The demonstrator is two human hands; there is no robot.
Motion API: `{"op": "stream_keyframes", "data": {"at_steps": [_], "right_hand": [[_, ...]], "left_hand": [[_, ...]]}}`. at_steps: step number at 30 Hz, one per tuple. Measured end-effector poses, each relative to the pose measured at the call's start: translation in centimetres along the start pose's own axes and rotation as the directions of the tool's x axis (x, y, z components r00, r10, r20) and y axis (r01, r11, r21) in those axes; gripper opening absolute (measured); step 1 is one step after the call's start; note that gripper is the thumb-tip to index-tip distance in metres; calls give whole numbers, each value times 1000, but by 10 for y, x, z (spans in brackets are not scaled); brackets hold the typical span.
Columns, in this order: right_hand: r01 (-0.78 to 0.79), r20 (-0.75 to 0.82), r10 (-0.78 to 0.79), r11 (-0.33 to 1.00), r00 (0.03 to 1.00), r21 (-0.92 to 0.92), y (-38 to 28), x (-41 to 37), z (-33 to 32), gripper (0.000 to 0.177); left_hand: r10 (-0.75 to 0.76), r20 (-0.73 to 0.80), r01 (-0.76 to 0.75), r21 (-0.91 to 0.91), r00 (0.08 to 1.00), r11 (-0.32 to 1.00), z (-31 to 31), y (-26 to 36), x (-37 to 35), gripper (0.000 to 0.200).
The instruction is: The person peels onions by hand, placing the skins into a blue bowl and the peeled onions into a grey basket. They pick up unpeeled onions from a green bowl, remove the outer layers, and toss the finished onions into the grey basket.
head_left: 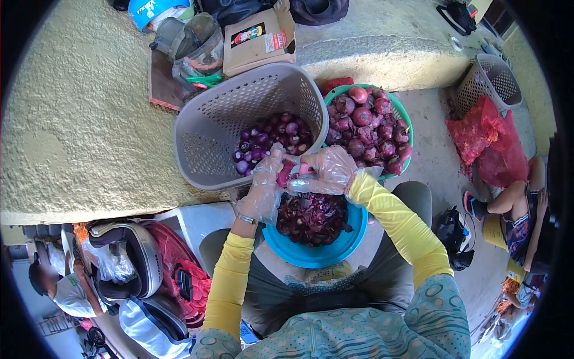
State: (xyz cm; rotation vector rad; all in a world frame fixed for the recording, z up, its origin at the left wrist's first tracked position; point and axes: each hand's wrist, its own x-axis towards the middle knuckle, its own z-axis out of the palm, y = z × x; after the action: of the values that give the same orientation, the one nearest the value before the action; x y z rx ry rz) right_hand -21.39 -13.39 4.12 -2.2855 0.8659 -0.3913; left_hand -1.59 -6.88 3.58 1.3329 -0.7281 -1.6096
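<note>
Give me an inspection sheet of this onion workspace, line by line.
Surface: rough concrete ledge.
Job's things: grey basket holds peeled onions; green bowl holds unpeeled onions; blue bowl on the lap holds skins.
Clutter: cardboard box, helmet, red mesh sacks, second basket.
Hands: left hand grips a red onion; right hand touches it; both in plastic gloves.
Cables: nothing seen.
Surroundings: another person sits at the right.
</note>
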Motion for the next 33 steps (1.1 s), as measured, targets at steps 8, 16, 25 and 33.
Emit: {"op": "stream_keyframes", "data": {"at_steps": [8, 16, 25, 33], "right_hand": [[20, 46, -26, 992, 999, 127, 7, -1, 8, 47], [144, 58, -142, 989, 988, -28, 4, -3, 1, 53], [77, 27, -74, 991, 997, -113, -1, -1, -5, 59], [248, 32, -248, 969, 968, 5, 5, -3, -5, 58]], "left_hand": [[32, 17, -33, 73, 999, 997, -6, -4, 4, 47], [7, -111, -6, 10, 994, 1000, -8, -13, 9, 56], [-72, -80, 53, -218, 994, 975, -4, -2, 6, 57], [-93, 36, 100, -359, 995, 928, -16, 9, 1, 57]]}}
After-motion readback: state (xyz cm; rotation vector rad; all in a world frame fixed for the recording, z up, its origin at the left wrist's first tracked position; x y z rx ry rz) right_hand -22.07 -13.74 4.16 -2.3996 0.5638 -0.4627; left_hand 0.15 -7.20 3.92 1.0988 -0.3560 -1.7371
